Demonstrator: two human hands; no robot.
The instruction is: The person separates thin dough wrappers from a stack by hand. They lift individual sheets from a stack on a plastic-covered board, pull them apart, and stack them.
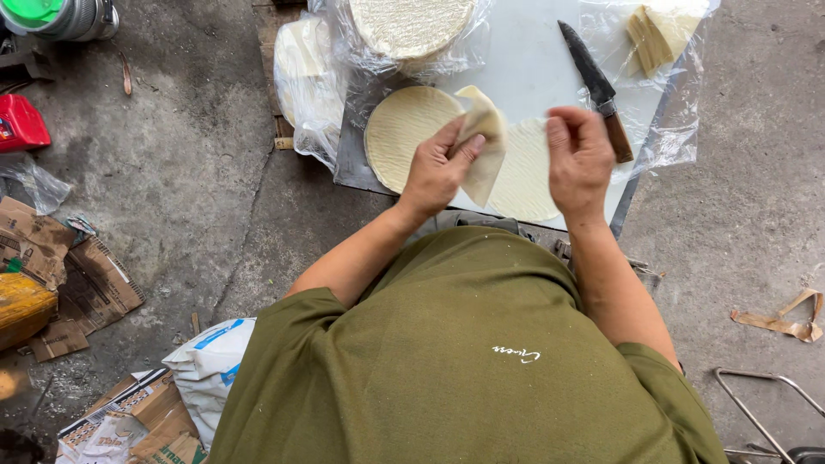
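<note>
head view, looking down over my green shirt (464, 361) at a white board (524, 60) set on the concrete floor (172, 172). my left hand (436, 167) pinches a folded wrapper (483, 142), thumb and fingers closed on its lower edge, lifting it above the near edge of the board. my right hand (578, 155) is loosely curled, fingers bent inward; i cannot tell whether it grips anything. it hovers just right of the wrapper, over a flat round sheet (524, 176) at the near edge. a second round sheet (404, 133) lies at the near left corner, partly under my left hand. a knife (595, 86) with a wooden handle rests on the right side of the board, blade pointing to the far edge, just beyond my right hand. a bagged stack of rounds (411, 26) sits at the far edge; folded pieces (662, 30) lie on plastic at the far right corner. cardboard (69, 283) lies on the floor, well left.
</note>
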